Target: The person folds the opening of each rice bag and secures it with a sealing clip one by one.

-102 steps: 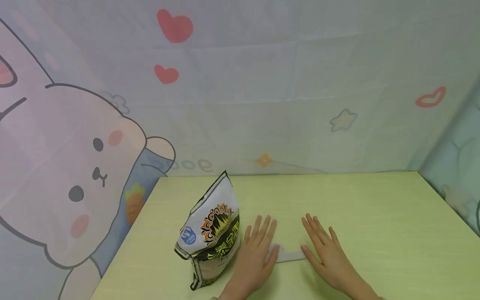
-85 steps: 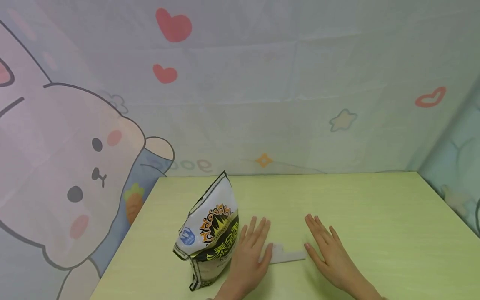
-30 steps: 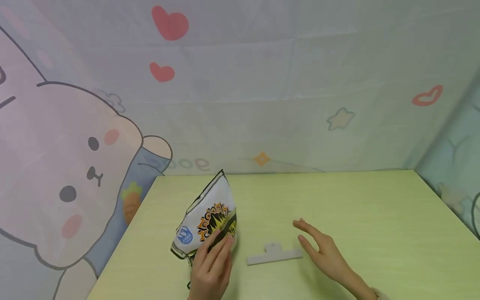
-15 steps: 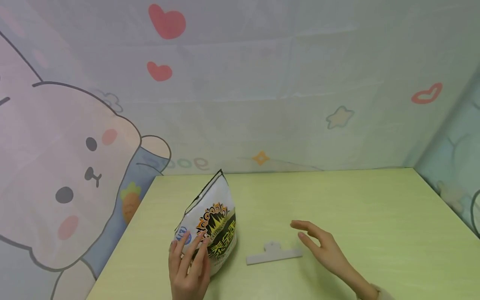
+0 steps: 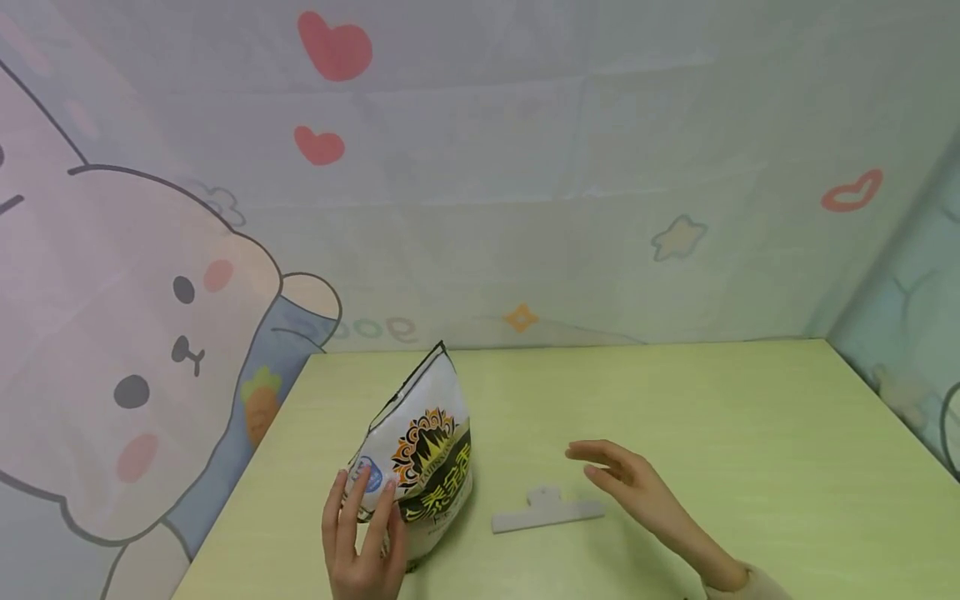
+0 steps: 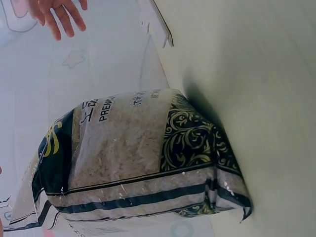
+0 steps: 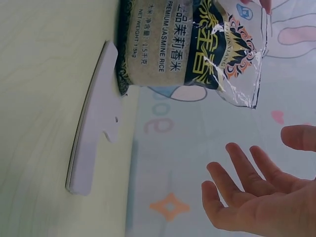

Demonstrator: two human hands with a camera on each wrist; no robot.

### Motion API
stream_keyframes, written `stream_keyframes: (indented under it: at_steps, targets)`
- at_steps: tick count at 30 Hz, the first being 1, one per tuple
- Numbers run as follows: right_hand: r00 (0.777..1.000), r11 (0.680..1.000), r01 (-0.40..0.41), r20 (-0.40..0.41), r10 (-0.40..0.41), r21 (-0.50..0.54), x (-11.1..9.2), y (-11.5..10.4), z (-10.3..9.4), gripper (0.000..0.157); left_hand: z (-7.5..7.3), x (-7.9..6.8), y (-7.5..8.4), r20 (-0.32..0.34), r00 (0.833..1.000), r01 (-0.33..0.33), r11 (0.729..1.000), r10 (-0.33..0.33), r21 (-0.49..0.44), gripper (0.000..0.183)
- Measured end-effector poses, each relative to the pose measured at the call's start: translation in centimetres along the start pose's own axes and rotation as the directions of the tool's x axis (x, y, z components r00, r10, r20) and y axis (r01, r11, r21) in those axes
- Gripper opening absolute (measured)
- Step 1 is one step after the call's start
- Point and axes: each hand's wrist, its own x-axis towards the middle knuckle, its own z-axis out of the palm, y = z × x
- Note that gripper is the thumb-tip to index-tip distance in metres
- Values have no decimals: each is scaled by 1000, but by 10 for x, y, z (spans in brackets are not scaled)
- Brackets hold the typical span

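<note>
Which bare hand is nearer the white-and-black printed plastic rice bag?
The left hand, overlapping the bag in the head view; the right hand hovers apart from it, past the flat pale-grey clip.

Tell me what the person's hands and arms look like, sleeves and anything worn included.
The left hand and right hand are bare: no gloves, and no rings show on the visible fingers. The right arm has a pale cream sleeve ending around the wrist. No left sleeve is in view.
</note>
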Motion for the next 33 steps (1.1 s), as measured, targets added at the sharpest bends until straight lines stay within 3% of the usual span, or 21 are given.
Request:
stream_keyframes:
  at_steps: [6, 12, 21, 33]
  targets:
    - [999, 996, -16, 34, 13, 85, 2, -2, 0, 33, 1, 6, 5, -73, 997, 18, 999, -22, -47, 28]
    - [999, 993, -5, 47, 0, 120, 4, -3, 1, 34, 0, 6, 4, -95, 995, 31, 997, -37, -69, 27]
    - [999, 994, -2, 50, -4, 110, 8, -7, 5, 33, -3, 0, 2, -40, 997, 68, 996, -71, -63, 29]
    - [997, 991, -2, 79, -9, 136, 15, -16, 11, 34, -4, -19, -4, -7, 982, 188, 981, -189, -48, 41]
